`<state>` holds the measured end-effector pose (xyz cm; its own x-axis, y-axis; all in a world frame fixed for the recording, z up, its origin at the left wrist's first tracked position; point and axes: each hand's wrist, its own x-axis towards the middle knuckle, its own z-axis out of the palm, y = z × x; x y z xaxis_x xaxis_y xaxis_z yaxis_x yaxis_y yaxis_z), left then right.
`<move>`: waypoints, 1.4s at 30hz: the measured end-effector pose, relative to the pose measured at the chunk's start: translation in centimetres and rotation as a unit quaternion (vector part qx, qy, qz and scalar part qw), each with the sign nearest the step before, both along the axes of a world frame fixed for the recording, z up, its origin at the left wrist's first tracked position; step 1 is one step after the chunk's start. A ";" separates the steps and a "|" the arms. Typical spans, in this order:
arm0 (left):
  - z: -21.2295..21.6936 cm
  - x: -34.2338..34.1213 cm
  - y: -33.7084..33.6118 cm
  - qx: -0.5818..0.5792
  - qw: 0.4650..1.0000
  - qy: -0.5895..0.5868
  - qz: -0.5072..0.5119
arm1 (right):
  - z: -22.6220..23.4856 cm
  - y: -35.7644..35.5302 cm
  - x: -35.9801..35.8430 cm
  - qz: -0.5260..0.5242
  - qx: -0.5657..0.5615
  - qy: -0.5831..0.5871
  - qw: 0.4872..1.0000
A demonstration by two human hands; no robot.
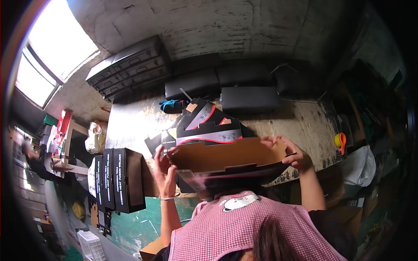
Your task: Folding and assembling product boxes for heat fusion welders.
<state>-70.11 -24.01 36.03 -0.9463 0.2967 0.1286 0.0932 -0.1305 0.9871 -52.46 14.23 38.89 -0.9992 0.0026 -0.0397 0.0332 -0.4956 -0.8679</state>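
Observation:
Close to my body I hold a cardboard box [228, 156], black outside and bare brown inside, with its top open towards me. My left hand [164, 172] grips its left end, thumb and fingers at the edge. At the other end my right hand [292, 153] is closed on the corner and far rim. Just beyond it, on the wooden table, lie several flattened or part-folded black box pieces [204, 117] with a red and white stripe. The box's underside is hidden.
Black printed boxes [130, 178] stand side by side at the table's left. Black cases [135, 65] are stacked at the back left, with more black cases [250, 99] along the wall. A blue cloth-like item [172, 105] and an orange tape dispenser [341, 141] lie near. A person [37, 161] is at far left.

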 end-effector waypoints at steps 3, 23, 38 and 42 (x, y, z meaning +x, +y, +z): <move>-1.0 1.1 2.2 0.100 0.974 -0.069 -0.193 | -3.2 3.5 1.3 -0.105 0.121 -0.048 0.986; -2.1 2.3 4.7 0.029 0.982 -0.186 -0.026 | -6.9 0.4 -2.2 -0.240 0.143 -0.076 0.957; 0.2 -2.7 5.3 -0.550 0.791 0.171 -0.203 | -3.8 1.3 -7.4 0.080 0.716 -0.149 0.677; -2.1 -3.8 1.8 -0.413 0.890 -0.008 -0.191 | -4.5 4.3 -8.4 0.048 0.647 -0.108 0.754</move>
<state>-73.93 -22.22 33.94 -0.7564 0.5837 -0.2952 0.1831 0.6221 0.7612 -60.86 18.52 34.40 -0.9680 0.1069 -0.2269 0.2244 0.7737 -0.5925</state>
